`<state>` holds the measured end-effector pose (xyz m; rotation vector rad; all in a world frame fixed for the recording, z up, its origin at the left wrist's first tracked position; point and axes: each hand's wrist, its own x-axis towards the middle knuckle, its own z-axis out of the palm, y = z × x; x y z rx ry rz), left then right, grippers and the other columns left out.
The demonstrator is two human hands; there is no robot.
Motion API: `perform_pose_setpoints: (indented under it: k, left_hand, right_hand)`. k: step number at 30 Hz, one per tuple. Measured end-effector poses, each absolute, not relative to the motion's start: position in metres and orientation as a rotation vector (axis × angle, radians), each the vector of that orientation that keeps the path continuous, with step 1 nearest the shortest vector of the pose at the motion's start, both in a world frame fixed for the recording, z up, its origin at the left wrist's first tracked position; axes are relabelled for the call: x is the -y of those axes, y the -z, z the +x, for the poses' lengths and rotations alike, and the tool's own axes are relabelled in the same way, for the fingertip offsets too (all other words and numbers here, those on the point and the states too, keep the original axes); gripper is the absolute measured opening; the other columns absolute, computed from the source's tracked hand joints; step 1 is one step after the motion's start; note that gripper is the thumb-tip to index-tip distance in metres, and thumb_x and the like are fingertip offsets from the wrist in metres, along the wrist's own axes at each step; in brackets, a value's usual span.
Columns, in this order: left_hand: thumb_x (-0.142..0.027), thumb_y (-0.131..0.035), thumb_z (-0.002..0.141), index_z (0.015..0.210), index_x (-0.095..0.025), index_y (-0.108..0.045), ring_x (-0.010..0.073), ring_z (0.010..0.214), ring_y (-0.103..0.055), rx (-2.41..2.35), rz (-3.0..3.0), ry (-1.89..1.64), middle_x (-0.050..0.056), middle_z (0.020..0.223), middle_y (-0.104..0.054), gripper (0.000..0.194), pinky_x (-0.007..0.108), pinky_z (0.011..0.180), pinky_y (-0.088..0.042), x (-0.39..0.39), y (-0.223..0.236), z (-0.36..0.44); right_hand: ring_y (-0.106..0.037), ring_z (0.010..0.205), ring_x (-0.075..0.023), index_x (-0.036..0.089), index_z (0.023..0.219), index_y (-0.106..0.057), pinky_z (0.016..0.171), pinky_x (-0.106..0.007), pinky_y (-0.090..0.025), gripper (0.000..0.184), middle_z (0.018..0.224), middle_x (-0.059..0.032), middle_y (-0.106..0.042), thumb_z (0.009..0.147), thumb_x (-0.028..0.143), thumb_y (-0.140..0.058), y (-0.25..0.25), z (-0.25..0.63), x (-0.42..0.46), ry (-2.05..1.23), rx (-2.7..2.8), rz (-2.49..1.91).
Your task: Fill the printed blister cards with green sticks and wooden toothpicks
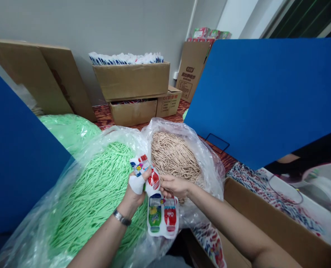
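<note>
My left hand (137, 188), with a white bandage on the thumb and a watch on the wrist, is closed on a small printed plastic packet (162, 212) showing green and red bottle shapes. My right hand (173, 186) is pinched at the packet's upper right edge. Both hands hover over two clear plastic bags: one full of green sticks (98, 190), one full of tan sticks (172, 156).
Blue boards stand at the left (17, 163) and right (263, 96). Cardboard boxes (133, 80) with packets sit at the back. An open carton (277, 223) of printed packets lies at lower right. Another bag of green sticks (67, 130) sits behind.
</note>
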<state>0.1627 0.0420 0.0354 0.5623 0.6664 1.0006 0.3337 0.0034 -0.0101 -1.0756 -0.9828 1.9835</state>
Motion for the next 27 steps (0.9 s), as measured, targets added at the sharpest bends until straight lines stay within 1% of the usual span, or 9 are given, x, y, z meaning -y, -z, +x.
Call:
perform_pose_setpoints:
  k: [3, 6, 10, 12, 14, 17, 19, 22, 27]
  left_hand:
    - [-0.025, -0.086, 0.053, 0.084, -0.013, -0.07, 0.0141, 0.064, -0.066, -0.729, 0.623, -1.104, 0.003, 0.074, -0.072, 0.037, 0.025, 0.064, -0.054, -0.044, -0.035, 0.142]
    - [-0.027, -0.084, 0.056, 0.079, -0.013, -0.07, 0.013, 0.063, -0.065, -0.801, 0.733, -1.095, 0.003, 0.074, -0.073, 0.031, 0.024, 0.064, -0.053, -0.038, -0.025, 0.124]
    - [-0.031, -0.082, 0.058, 0.068, -0.011, -0.068, 0.0137, 0.053, -0.06, -0.977, 0.933, -0.972, 0.003, 0.062, -0.069, 0.027, 0.025, 0.056, -0.05, -0.023, -0.008, 0.114]
    - [-0.031, -0.08, 0.06, 0.065, -0.011, -0.067, 0.0133, 0.051, -0.057, -1.04, 1.061, -0.954, 0.002, 0.058, -0.067, 0.025, 0.024, 0.054, -0.047, -0.015, -0.002, 0.112]
    - [-0.03, -0.078, 0.064, 0.07, -0.012, -0.068, 0.014, 0.054, -0.057, -1.04, 1.174, -0.963, 0.002, 0.062, -0.067, 0.022, 0.024, 0.055, -0.047, -0.009, 0.001, 0.111]
    - [-0.029, -0.075, 0.068, 0.08, -0.014, -0.071, 0.0177, 0.066, -0.061, -0.991, 1.302, -1.026, 0.004, 0.074, -0.07, 0.02, 0.026, 0.063, -0.048, -0.004, 0.003, 0.111]
    - [-0.029, -0.076, 0.067, 0.078, -0.016, -0.072, 0.0204, 0.072, -0.062, -0.972, 1.328, -1.083, 0.004, 0.076, -0.069, 0.018, 0.027, 0.067, -0.048, -0.002, 0.002, 0.111]
    - [-0.03, -0.081, 0.06, 0.069, -0.017, -0.071, 0.0226, 0.073, -0.061, -0.951, 1.263, -1.142, 0.004, 0.07, -0.067, 0.019, 0.028, 0.066, -0.048, -0.001, 0.0, 0.109]
    - [-0.032, -0.082, 0.057, 0.064, -0.017, -0.069, 0.0194, 0.067, -0.057, -0.966, 1.277, -1.143, 0.002, 0.066, -0.064, 0.021, 0.026, 0.064, -0.046, 0.0, -0.002, 0.105]
  right_hand:
    - [-0.048, 0.051, -0.0037, 0.017, 0.09, -0.054, 0.043, -0.016, -0.032, 0.041, 0.067, 0.0062, -0.049, 0.075, 0.052, -0.068, 0.005, 0.34, -0.002, -1.901, 1.039, -1.135]
    - [-0.048, 0.053, -0.0047, 0.018, 0.092, -0.053, 0.044, -0.017, -0.032, 0.045, 0.07, 0.0054, -0.051, 0.074, 0.057, -0.066, 0.004, 0.342, -0.002, -1.794, 1.077, -1.188]
    - [-0.042, 0.049, -0.0046, 0.02, 0.099, -0.053, 0.043, -0.018, -0.029, 0.043, 0.066, 0.0068, -0.047, 0.078, 0.057, -0.061, 0.001, 0.336, -0.005, -1.668, 1.121, -1.235]
    - [-0.043, 0.05, -0.0055, 0.02, 0.099, -0.053, 0.045, -0.019, -0.031, 0.042, 0.065, 0.0065, -0.046, 0.08, 0.057, -0.058, -0.007, 0.328, -0.007, -1.564, 1.129, -1.235]
    - [-0.048, 0.054, -0.0075, 0.02, 0.096, -0.051, 0.051, -0.022, -0.038, 0.038, 0.067, 0.0052, -0.049, 0.084, 0.056, -0.054, -0.02, 0.316, -0.009, -1.401, 1.118, -1.185]
    - [-0.056, 0.065, -0.0115, 0.022, 0.098, -0.047, 0.068, -0.029, -0.046, 0.029, 0.069, 0.0043, -0.051, 0.091, 0.051, -0.045, -0.043, 0.292, -0.009, -1.13, 1.061, -1.021]
    - [-0.059, 0.071, -0.0135, 0.024, 0.101, -0.044, 0.076, -0.033, -0.047, 0.024, 0.069, 0.0043, -0.05, 0.095, 0.047, -0.039, -0.056, 0.274, -0.008, -1.001, 1.052, -0.94]
    - [-0.06, 0.08, -0.0155, 0.025, 0.101, -0.041, 0.085, -0.038, -0.047, 0.021, 0.07, 0.0036, -0.049, 0.097, 0.044, -0.034, -0.063, 0.251, -0.006, -0.86, 1.108, -0.917]
    - [-0.056, 0.096, -0.0175, 0.024, 0.097, -0.045, 0.09, -0.038, -0.045, 0.021, 0.08, -0.0012, -0.055, 0.097, 0.041, -0.032, -0.057, 0.23, -0.001, -0.67, 1.258, -1.013]
